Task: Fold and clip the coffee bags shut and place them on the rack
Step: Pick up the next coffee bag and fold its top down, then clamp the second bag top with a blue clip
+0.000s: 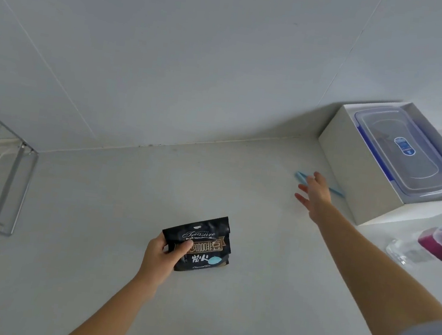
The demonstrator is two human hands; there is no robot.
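A black coffee bag (202, 241) with gold and white lettering stands on the pale counter near the middle, its top folded over. My left hand (160, 254) grips its left side, thumb across the front. My right hand (315, 197) is stretched out far to the right with fingers spread, hovering over a light blue clip (301, 175) that lies on the counter beside a white box; the hand covers the clip's middle. A metal wire rack (10, 183) is at the left edge by the wall.
A white open box (353, 172) at the right holds a clear plastic container with blue latches (408, 154). A clear bottle with a magenta label (433, 246) lies at the right edge. The wall runs behind the counter.
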